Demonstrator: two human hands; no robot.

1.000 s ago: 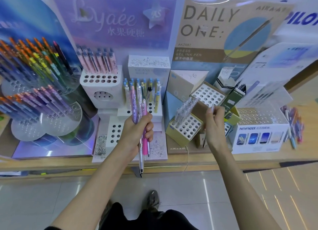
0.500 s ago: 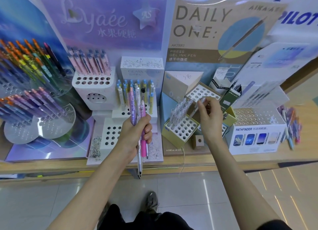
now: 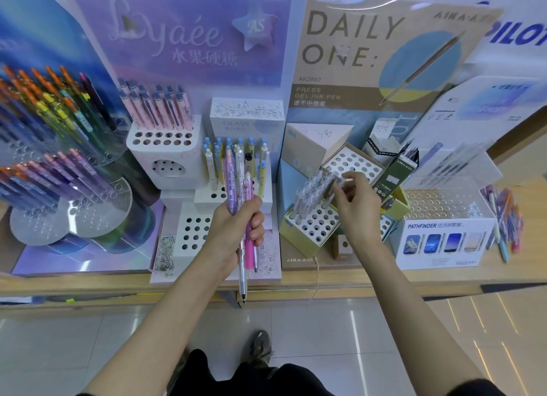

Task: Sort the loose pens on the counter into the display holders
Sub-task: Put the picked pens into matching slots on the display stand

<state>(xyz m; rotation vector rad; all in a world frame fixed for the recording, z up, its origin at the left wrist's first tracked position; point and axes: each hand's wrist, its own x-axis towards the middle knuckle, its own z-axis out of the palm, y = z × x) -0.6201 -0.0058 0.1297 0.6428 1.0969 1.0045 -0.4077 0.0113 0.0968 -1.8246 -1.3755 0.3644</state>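
Loose pens, bunch [image 3: 240, 200]: we count at least four, lilac, clear, pale pink and magenta. They stand upright with tips down, clamped in the closed fist of the left hand [image 3: 233, 232], in front of the white stepped holder [image 3: 192, 232]. One clear pen [image 3: 333, 189]: pinched near its top between thumb and fingertips of the right hand [image 3: 356, 209], and tilted over the yellow holder [image 3: 299, 241]. It is just beside the cluster of clear pens [image 3: 307, 197] standing there. We cannot count that cluster for blur, nor tell whether the tip sits in a hole. Further loose pens [image 3: 504, 215]: one heap on the wooden counter [image 3: 384, 278], far right, beside the Pathfinder box [image 3: 444, 241]; number unreadable.
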